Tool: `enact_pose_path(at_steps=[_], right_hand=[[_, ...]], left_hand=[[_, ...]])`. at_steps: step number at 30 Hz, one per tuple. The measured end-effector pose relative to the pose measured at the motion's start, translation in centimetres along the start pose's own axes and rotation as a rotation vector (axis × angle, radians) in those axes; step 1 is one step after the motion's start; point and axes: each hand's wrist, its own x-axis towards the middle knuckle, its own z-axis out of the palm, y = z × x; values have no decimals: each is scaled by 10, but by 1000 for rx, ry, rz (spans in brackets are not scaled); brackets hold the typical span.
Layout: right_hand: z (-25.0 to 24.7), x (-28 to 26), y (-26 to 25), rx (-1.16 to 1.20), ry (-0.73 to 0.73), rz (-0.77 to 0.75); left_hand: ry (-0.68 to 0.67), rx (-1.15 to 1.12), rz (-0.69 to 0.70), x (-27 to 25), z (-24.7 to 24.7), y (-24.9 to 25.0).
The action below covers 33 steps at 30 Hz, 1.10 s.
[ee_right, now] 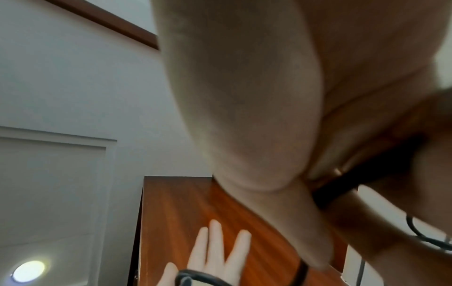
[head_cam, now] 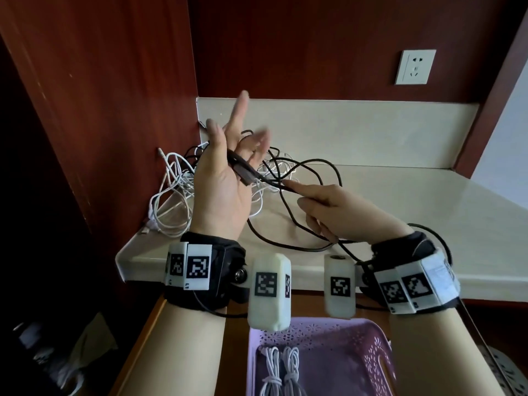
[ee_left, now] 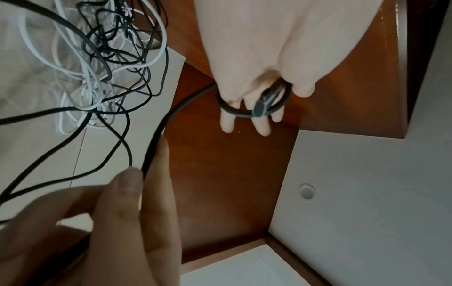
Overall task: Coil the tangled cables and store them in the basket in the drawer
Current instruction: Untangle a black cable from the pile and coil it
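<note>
- Head view, writing: none legible; black-and-white square code tags on both wrist rigs, no brand readable.
- Left hand: raised palm-up over the countertop, fingers spread; black cable looped once around the fingers, its plug lying across the palm.
- Right hand: just right of the left, thumb and forefinger pinching the same black cable where it runs off the loop.
- Tangle of white cables and black cables: on the countertop behind and left of the hands.
- Purple basket: in the open drawer below the wrists, holding two tied white coils.
- Wall socket: on the wood panel above.
- Left wrist view only: the loop around the fingers, seen closed.
- Right wrist view: mostly blurred palm; ceiling light.
</note>
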Motion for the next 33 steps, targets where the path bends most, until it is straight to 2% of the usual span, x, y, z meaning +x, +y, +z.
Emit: enact_pose_path(at_steps=[4,8,10,13,16,19,23,25,27,30,33], right_hand=[[0,-2,3,-21,-96,6],[-6,-4,6,-95,-183,18],[-11,-6,6,-127,-223,23],[-19,-10,5,-172,-162,0],[-27,-16,2,-164,-13,-51],[-35,-16,5,-155,229,-133],[-36,-12,6,-436,456,-142],[-34,-9,8,-544,581,-152],[-33,-8,9,-579,672,-194],[-31,-8,4,-544,712,-216],[-28,-8,-1,-550,769,-186]], left_hand=[[86,81,-1,4,-2,-1],[301,230,-5,8,-18,-9],[343,361,57,10,-24,-11],[222,692,166,11,-22,-20],[31,890,175,10,-19,-33],[-206,1202,112,6,-19,-43],[-346,1582,-33,-7,-6,-43],[-401,1597,-157,-7,-1,-42],[-406,1470,-261,-9,2,-39],[-436,1336,-282,-11,5,-37],[-544,1355,-295,-14,6,-38]])
